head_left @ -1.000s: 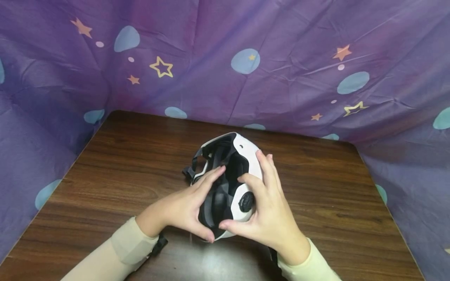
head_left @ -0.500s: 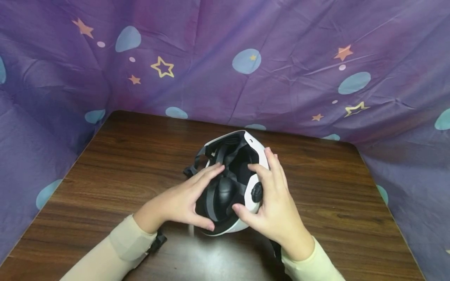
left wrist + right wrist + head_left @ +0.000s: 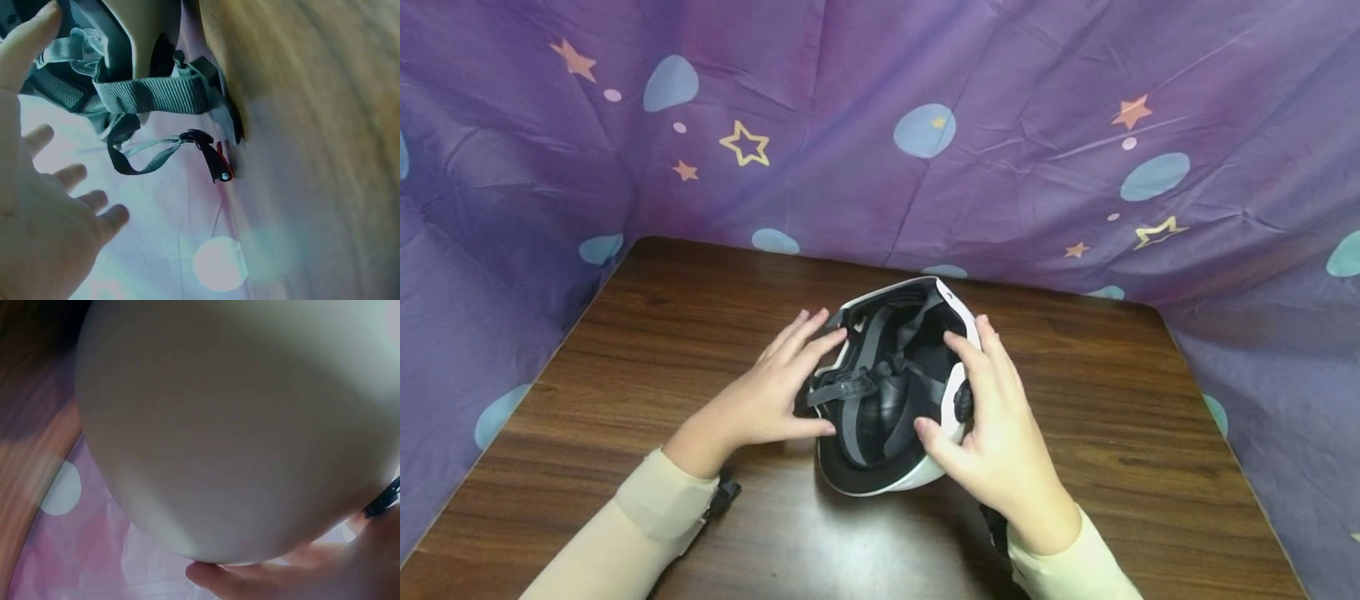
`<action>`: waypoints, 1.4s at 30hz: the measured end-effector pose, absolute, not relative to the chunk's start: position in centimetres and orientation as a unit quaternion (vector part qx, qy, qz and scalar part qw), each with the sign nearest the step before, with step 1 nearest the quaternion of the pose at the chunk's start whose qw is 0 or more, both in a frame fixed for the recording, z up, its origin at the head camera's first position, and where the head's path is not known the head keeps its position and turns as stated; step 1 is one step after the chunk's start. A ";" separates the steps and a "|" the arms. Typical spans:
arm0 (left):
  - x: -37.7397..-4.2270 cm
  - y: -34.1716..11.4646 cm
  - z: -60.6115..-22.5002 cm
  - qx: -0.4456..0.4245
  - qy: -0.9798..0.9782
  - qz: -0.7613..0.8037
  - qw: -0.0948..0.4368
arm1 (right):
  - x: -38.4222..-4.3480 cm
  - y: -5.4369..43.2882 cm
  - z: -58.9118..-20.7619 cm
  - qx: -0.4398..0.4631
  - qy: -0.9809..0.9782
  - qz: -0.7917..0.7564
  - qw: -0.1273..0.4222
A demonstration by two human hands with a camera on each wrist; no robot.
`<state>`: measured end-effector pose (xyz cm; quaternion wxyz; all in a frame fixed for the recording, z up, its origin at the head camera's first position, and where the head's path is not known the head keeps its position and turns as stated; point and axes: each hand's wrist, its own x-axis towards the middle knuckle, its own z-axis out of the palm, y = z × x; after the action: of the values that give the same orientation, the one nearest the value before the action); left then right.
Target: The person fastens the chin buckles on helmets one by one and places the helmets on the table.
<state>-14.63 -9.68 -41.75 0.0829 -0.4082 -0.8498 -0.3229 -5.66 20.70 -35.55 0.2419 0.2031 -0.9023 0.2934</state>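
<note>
A white helmet (image 3: pixel 891 408) with black lining lies on its side, its hollow facing me in the head view. My right hand (image 3: pixel 996 442) grips its right rim, thumb and index finger at the inner edge, near a black round knob (image 3: pixel 964 403). In the right wrist view the smooth shell (image 3: pixel 237 437) fills most of the frame. My left hand (image 3: pixel 756 400) is spread at the helmet's left side, fingers loosely extended around a grey chin strap (image 3: pixel 842 390). The left wrist view shows that strap's black buckle (image 3: pixel 219 165) with a red edge hanging down.
The helmet is on a dark brown wooden table (image 3: pixel 700 333). Behind and beside it hangs a purple curtain (image 3: pixel 820 125) with stars and blue spots. A dark clip (image 3: pixel 724 495) sits at my left sleeve.
The helmet has turned so more of its inside faces me, and its top edge has shifted right. My left hand has moved left, out of the hollow; the right hand has followed the rim rightward.
</note>
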 end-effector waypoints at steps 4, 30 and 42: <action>-14.8 -10.0 -41.9 -0.386 -0.860 -0.330 0.049 | -5.7 20.9 -35.3 0.196 -0.905 0.295 0.237; -15.2 -10.3 -42.2 -0.398 -0.799 -0.450 -0.034 | -6.0 22.9 -34.4 0.120 -0.939 0.264 0.185; -15.4 -10.2 -42.2 -0.435 -0.767 -0.471 -0.017 | -6.0 23.2 -34.7 0.075 -0.973 0.195 0.101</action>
<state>-15.41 -10.21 -42.24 -0.0168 -0.4355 -0.7668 -0.4712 -6.01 23.23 -34.68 0.1006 0.0748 -0.9727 0.1951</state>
